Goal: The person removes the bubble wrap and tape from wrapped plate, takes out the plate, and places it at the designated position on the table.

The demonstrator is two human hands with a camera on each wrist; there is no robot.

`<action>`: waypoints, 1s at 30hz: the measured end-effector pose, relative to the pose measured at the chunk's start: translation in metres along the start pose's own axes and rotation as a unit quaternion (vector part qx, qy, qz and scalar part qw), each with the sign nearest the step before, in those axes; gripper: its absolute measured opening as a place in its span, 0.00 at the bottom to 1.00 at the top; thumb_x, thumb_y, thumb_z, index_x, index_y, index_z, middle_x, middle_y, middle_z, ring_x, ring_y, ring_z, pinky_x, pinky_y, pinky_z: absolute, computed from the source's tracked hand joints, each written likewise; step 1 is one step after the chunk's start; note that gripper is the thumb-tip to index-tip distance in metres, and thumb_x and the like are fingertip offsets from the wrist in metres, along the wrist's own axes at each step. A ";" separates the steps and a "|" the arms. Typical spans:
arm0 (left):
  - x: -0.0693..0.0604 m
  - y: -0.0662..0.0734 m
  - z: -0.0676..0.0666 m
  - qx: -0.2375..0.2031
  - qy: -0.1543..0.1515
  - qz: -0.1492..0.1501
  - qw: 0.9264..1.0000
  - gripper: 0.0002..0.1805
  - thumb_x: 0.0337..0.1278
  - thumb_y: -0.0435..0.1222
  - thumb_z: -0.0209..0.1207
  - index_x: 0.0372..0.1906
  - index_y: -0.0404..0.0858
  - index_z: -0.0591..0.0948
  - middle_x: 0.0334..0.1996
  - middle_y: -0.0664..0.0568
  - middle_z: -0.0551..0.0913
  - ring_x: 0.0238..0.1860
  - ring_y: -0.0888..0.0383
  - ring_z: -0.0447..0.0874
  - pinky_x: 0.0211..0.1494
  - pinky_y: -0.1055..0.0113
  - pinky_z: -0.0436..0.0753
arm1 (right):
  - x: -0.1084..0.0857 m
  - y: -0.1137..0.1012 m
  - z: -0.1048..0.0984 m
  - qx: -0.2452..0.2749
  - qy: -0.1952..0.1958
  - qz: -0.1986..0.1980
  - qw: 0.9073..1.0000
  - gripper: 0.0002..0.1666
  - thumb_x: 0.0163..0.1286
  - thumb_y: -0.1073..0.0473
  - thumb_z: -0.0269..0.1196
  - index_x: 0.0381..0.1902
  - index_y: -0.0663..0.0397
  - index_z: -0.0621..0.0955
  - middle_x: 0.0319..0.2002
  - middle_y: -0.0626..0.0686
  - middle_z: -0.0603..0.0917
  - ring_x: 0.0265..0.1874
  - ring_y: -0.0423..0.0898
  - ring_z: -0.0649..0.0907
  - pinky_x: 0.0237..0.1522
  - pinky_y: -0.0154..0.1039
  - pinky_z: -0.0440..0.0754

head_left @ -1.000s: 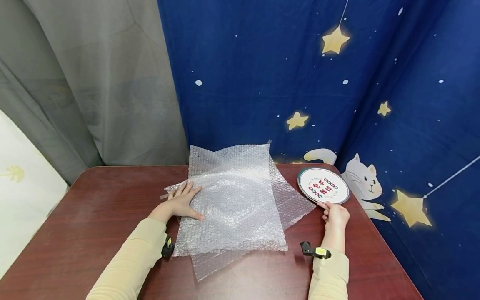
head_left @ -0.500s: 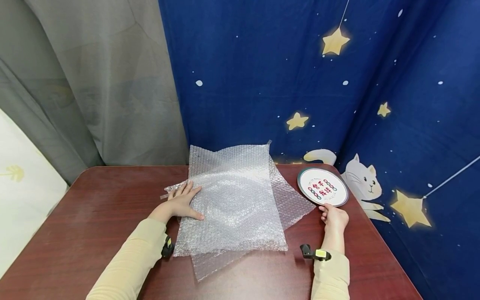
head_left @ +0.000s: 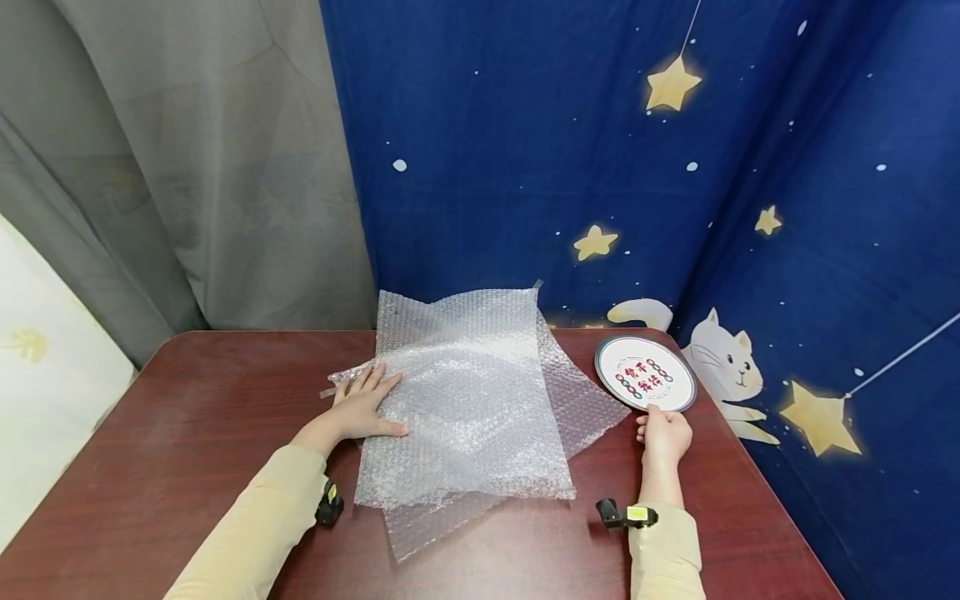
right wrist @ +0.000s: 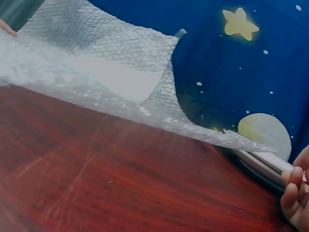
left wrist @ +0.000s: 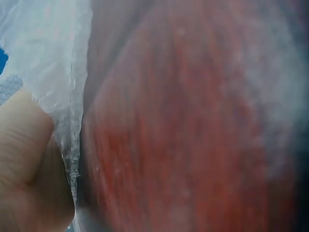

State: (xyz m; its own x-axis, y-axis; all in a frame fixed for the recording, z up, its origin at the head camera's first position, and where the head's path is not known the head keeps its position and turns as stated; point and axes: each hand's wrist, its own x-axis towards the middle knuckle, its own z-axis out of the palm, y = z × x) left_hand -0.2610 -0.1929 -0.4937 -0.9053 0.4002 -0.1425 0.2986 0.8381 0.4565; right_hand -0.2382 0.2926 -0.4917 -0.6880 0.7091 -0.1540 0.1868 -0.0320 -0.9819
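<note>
My left hand (head_left: 360, 410) rests with spread fingers on the left side of a clear bubble wrap sheet (head_left: 480, 400). A second bubble wrap sheet (head_left: 581, 400) lies crosswise under it, and a faint round outline shows through the upper one. At the far right, a white plate (head_left: 647, 375) with red characters and a dark rim tops a small stack. My right hand (head_left: 666, 435) pinches this plate's near rim, thumb above and the other fingers curled. In the right wrist view, the stack's layered edges (right wrist: 265, 166) show beside the curled fingers (right wrist: 292, 186).
A reddish-brown wooden table (head_left: 195, 433) carries everything. Behind it hang a grey curtain (head_left: 225, 183) and a blue starry curtain (head_left: 510, 167). The plates stand close to the table's right edge. Blur hides detail in the left wrist view.
My right hand has shifted slightly left, and the top plate has slid a little left with it. The left hand stays on the bubble wrap, whose near left corner has drawn in slightly.
</note>
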 end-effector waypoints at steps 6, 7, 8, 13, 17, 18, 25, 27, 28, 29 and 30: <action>0.000 -0.006 0.003 -0.006 0.005 0.005 1.000 0.58 0.45 0.68 0.59 0.76 0.42 0.53 0.75 0.37 0.38 0.73 0.37 0.31 0.66 0.35 0.33 | -0.003 0.000 0.004 -0.040 0.004 -0.038 0.998 0.12 0.67 0.61 0.53 0.25 0.62 0.73 0.09 0.45 0.75 0.05 0.35 0.71 0.09 0.29 0.71; -0.001 -0.007 0.003 -0.009 0.007 0.008 1.000 0.57 0.46 0.68 0.59 0.76 0.41 0.53 0.75 0.37 0.38 0.73 0.37 0.31 0.65 0.35 0.33 | -0.003 0.000 0.005 -0.042 0.001 -0.042 0.998 0.12 0.67 0.61 0.53 0.25 0.62 0.73 0.10 0.45 0.75 0.05 0.35 0.71 0.09 0.29 0.71; -0.001 -0.008 0.003 -0.014 0.010 0.011 1.000 0.56 0.47 0.67 0.59 0.76 0.41 0.54 0.74 0.36 0.39 0.73 0.37 0.31 0.65 0.35 0.33 | -0.003 0.000 0.005 -0.043 -0.003 -0.044 0.998 0.12 0.67 0.61 0.53 0.25 0.62 0.72 0.10 0.45 0.75 0.05 0.35 0.71 0.09 0.29 0.71; -0.005 -0.014 0.002 -0.028 0.038 0.027 0.999 0.51 0.52 0.64 0.59 0.74 0.38 0.59 0.74 0.35 0.46 0.73 0.37 0.35 0.66 0.34 0.37 | -0.001 -0.002 0.003 -0.048 -0.037 -0.050 0.997 0.13 0.69 0.60 0.54 0.27 0.64 0.72 0.11 0.45 0.76 0.06 0.35 0.72 0.10 0.29 0.72; -0.008 -0.021 -0.001 -0.030 0.061 0.035 0.997 0.49 0.53 0.62 0.59 0.71 0.35 0.63 0.73 0.36 0.52 0.73 0.39 0.40 0.67 0.35 0.40 | 0.002 -0.001 -0.001 -0.059 -0.066 -0.052 0.995 0.13 0.69 0.60 0.54 0.29 0.66 0.72 0.12 0.45 0.76 0.06 0.36 0.72 0.11 0.30 0.74; -0.009 -0.022 -0.002 -0.030 0.066 0.037 0.997 0.48 0.54 0.62 0.59 0.71 0.34 0.64 0.72 0.36 0.54 0.73 0.39 0.41 0.66 0.35 0.41 | 0.002 -0.001 -0.001 -0.061 -0.071 -0.054 0.994 0.13 0.69 0.60 0.54 0.29 0.67 0.72 0.12 0.46 0.76 0.06 0.36 0.72 0.11 0.31 0.74; -0.019 -0.034 -0.011 -0.014 0.126 0.036 0.991 0.40 0.60 0.55 0.58 0.66 0.29 0.69 0.67 0.34 0.64 0.69 0.36 0.53 0.64 0.34 0.52 | 0.002 0.000 -0.005 -0.080 -0.112 -0.083 0.987 0.12 0.65 0.63 0.56 0.25 0.67 0.75 0.13 0.48 0.77 0.07 0.38 0.72 0.11 0.32 0.74; -0.022 -0.037 -0.015 -0.009 0.139 0.027 0.990 0.38 0.62 0.54 0.57 0.66 0.29 0.69 0.66 0.33 0.66 0.68 0.35 0.55 0.63 0.34 0.54 | 0.003 -0.001 -0.007 -0.102 -0.137 -0.097 0.980 0.12 0.65 0.63 0.56 0.25 0.68 0.77 0.14 0.49 0.77 0.08 0.39 0.72 0.12 0.33 0.75; -0.023 -0.039 -0.017 -0.005 0.143 0.022 0.989 0.38 0.63 0.53 0.56 0.66 0.28 0.69 0.65 0.32 0.66 0.68 0.35 0.56 0.63 0.34 0.55 | 0.004 -0.002 -0.007 -0.120 -0.150 -0.107 0.976 0.13 0.65 0.63 0.56 0.25 0.69 0.77 0.14 0.50 0.77 0.09 0.39 0.73 0.13 0.33 0.75; -0.025 -0.041 -0.019 -0.001 0.147 0.016 0.989 0.37 0.64 0.53 0.55 0.66 0.28 0.68 0.64 0.31 0.67 0.68 0.35 0.57 0.63 0.35 0.55 | 0.005 -0.003 -0.008 -0.135 -0.164 -0.117 0.970 0.13 0.66 0.63 0.56 0.26 0.69 0.78 0.15 0.50 0.78 0.09 0.39 0.73 0.13 0.33 0.76; -0.026 -0.043 -0.021 0.004 0.150 0.009 0.989 0.37 0.65 0.53 0.54 0.66 0.28 0.68 0.64 0.31 0.67 0.67 0.34 0.57 0.63 0.35 0.55 | 0.007 -0.003 -0.008 -0.150 -0.179 -0.126 0.964 0.13 0.66 0.63 0.57 0.27 0.69 0.79 0.15 0.51 0.78 0.10 0.40 0.74 0.14 0.34 0.77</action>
